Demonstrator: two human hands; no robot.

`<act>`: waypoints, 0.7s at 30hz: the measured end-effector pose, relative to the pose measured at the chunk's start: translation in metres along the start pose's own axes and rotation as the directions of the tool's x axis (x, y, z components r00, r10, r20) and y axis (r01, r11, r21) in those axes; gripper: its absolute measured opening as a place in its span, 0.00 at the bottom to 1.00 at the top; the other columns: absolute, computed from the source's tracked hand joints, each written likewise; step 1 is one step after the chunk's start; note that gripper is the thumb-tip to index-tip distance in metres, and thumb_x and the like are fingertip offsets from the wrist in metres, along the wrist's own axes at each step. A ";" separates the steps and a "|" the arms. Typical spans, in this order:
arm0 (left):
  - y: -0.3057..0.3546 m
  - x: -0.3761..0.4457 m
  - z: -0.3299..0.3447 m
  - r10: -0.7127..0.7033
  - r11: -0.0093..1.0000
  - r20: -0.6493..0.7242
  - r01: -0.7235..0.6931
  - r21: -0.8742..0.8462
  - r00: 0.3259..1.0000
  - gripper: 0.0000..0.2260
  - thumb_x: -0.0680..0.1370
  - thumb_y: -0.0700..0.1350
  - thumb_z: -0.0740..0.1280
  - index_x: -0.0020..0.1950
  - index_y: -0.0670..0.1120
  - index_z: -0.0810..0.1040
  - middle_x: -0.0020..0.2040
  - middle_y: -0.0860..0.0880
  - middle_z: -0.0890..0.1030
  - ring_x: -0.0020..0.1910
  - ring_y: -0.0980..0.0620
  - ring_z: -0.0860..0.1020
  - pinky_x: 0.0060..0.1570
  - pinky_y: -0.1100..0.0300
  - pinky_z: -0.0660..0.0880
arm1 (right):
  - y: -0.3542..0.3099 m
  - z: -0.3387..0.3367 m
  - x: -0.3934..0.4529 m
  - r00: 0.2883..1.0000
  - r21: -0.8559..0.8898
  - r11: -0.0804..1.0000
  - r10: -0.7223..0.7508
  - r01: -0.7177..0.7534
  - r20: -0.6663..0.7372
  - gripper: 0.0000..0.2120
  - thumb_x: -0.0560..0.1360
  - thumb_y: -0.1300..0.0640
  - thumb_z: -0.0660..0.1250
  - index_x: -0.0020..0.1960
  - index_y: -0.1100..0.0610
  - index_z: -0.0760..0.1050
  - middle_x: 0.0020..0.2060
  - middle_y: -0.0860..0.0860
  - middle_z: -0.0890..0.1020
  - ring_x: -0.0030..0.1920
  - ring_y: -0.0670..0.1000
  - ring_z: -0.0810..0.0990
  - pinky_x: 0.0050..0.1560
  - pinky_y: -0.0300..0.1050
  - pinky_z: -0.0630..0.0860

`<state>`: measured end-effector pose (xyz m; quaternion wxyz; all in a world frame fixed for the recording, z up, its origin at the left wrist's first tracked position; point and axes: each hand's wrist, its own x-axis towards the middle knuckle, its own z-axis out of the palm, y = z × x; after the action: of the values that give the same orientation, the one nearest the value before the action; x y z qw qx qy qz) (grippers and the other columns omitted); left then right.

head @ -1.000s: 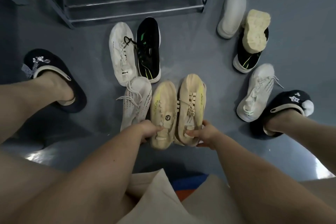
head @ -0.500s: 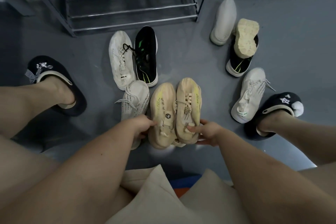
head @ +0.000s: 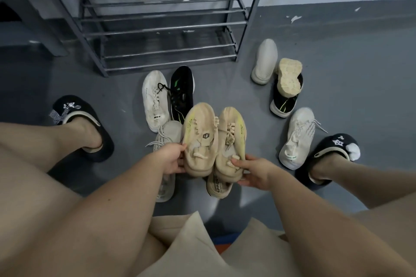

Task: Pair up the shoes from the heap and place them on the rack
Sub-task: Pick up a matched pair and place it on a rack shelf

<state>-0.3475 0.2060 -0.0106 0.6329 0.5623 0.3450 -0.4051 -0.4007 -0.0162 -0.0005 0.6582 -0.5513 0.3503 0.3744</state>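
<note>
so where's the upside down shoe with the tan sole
In the head view it lies on the right side of the floor, the upside-down shoe resting sole-up on a black shoe, just right of a plain white shoe.

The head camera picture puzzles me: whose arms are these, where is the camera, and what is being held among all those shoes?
There is no machine here. A person wears a camera on the head, looking down past their own knees at the grey floor. The left hand and right hand each hold one beige sneaker by its heel end: the left beige sneaker and the right beige sneaker, side by side as a pair, toes pointing at the metal shoe rack. On the floor lie white sneakers, such as one beside a black sneaker. The dark slippers are on the person's own feet.
</note>
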 end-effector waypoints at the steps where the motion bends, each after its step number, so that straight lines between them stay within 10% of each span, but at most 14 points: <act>1: 0.003 -0.002 0.001 0.019 1.000 -0.002 -0.019 -0.024 1.000 0.13 0.83 0.44 0.53 0.65 0.45 0.70 0.42 0.47 0.76 0.40 0.49 0.75 0.52 0.47 0.71 | -0.003 0.002 -0.001 1.000 0.003 1.000 -0.018 0.018 -0.002 0.22 0.74 0.59 0.70 0.66 0.55 0.71 0.50 0.52 0.80 0.45 0.51 0.80 0.29 0.37 0.77; 7: 0.034 -0.020 0.004 0.140 0.981 0.000 -0.138 -0.137 0.990 0.09 0.81 0.48 0.60 0.45 0.46 0.76 0.35 0.48 0.77 0.34 0.51 0.73 0.37 0.56 0.73 | -0.034 0.007 -0.012 0.981 0.059 0.980 -0.193 0.192 0.005 0.24 0.73 0.58 0.70 0.68 0.50 0.71 0.55 0.50 0.81 0.53 0.52 0.79 0.42 0.44 0.78; 21: 0.100 -0.056 -0.007 0.470 0.882 0.276 -0.462 -0.097 0.839 0.08 0.78 0.39 0.62 0.54 0.48 0.77 0.41 0.51 0.85 0.44 0.51 0.81 0.49 0.53 0.78 | -0.093 0.018 -0.036 0.865 0.091 0.861 -0.502 0.501 -0.015 0.28 0.73 0.59 0.70 0.70 0.47 0.68 0.57 0.48 0.82 0.53 0.51 0.81 0.61 0.54 0.74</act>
<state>-0.2814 0.2242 0.0820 0.7634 0.5551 0.1063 -0.3127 -0.3349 -0.0124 0.0763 0.7591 -0.5908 0.2086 0.1764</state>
